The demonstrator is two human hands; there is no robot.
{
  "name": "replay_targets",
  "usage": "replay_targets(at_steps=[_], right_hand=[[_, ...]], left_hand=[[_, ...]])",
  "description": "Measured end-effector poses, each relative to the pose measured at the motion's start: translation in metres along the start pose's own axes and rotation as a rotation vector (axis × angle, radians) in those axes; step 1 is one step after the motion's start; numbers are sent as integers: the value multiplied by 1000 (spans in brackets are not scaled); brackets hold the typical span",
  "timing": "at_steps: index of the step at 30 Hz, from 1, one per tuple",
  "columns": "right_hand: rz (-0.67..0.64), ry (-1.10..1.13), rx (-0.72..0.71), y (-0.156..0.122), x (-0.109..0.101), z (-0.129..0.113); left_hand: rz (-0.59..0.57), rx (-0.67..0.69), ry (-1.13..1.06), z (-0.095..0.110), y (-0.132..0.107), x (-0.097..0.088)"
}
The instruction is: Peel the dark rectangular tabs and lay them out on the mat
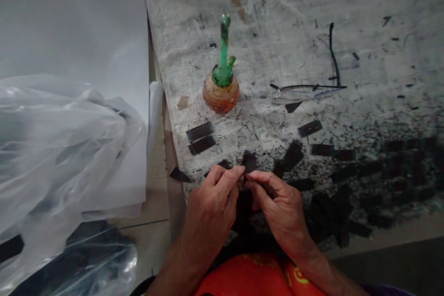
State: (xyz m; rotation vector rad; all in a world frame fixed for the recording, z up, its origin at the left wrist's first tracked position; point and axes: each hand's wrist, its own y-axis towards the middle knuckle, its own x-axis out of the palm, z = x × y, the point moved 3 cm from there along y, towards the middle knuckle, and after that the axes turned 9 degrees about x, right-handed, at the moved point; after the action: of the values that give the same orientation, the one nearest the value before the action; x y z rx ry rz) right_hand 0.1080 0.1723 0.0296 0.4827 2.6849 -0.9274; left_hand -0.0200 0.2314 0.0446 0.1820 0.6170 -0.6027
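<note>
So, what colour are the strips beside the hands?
The strips are black, shown best in the head view.

A scuffed workbench (277, 18) holds eyeglasses (308, 91), a green-necked vessel (221, 95), and black strips (200, 138).

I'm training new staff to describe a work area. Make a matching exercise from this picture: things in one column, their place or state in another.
Things
1. Left hand and right hand
2. Round orange pot with green neck
3. Glasses
4. Clear plastic

Places or states
A. Bunched up left of the table
B. Fingertips close together over black pieces
C. Lying on the table, right of the pot
D. Standing upright on the table

Pairs: 1-B; 2-D; 3-C; 4-A
</note>
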Motion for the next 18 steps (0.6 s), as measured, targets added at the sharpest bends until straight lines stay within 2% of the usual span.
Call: replay_targets(at_steps=[5,18], right_hand=[[7,10,15,3,1,-1],[-21,56,77,7,2,0]], left_hand=[[-83,-11,57,-3,3,3],[-149,-3,166,-7,4,5]])
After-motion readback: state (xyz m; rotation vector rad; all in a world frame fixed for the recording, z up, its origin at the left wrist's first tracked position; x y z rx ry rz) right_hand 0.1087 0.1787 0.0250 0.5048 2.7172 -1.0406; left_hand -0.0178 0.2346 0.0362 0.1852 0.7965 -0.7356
